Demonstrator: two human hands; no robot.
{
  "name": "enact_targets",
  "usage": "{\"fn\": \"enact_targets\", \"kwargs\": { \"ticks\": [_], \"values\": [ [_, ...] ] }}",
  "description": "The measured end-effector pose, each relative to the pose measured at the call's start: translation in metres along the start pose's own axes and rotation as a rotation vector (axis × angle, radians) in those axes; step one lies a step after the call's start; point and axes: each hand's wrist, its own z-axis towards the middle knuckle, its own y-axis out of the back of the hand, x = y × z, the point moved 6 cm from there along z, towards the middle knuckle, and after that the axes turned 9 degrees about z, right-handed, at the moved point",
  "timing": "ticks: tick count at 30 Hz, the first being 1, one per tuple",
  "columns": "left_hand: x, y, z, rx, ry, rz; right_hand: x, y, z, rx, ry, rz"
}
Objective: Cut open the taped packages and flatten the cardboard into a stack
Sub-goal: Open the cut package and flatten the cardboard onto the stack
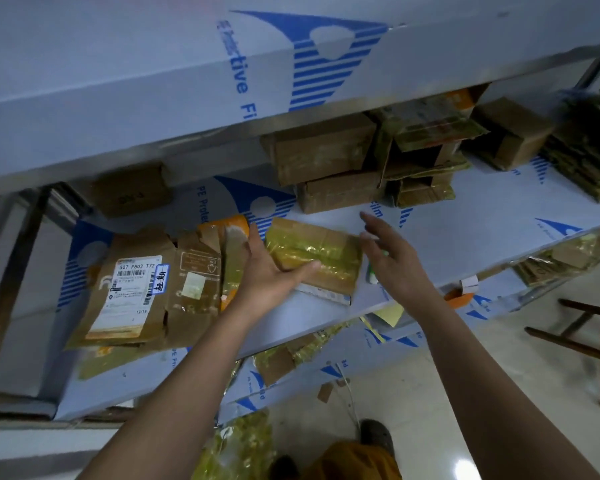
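Left hand [271, 271] touching taped package [314, 254], boxes [326, 150] on shelf [465, 230]

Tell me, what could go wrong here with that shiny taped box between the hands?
The small cardboard package wrapped in yellowish tape lies near the front edge of the film-covered metal shelf. The left hand only touches it with straight fingers and the right hand is open beside it, so it might slide off. The flattened brown cardboard with a white label overhangs the edge too and could get knocked down.
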Motion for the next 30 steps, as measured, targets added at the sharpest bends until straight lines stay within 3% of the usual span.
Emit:
{"fn": "enact_targets", "kwargs": {
  "ticks": [3, 7, 17, 24, 30],
  "values": [
    [0.009, 0.002, 0.004, 0.021, 0.071, -0.225, 0.018, -0.025, -0.004, 0.119, 0.015, -0.006],
    [0.003, 0.031, -0.002, -0.017, -0.023, -0.355, 0.035, -0.032, -0.008, 0.056, 0.112, -0.073],
    [0.001, 0.099, -0.025, -0.322, -0.242, -0.110, 0.075, -0.081, -0.022, -0.004, 0.250, -0.065],
    [0.034, 0.105, -0.026, -0.303, -0.223, -0.126, 0.060, -0.111, -0.035, 0.029, 0.312, -0.107],
    [0.052, 0.103, -0.026, -0.291, -0.227, -0.190, 0.062, -0.120, -0.037, 0.056, 0.472, -0.396]
  ]
}}
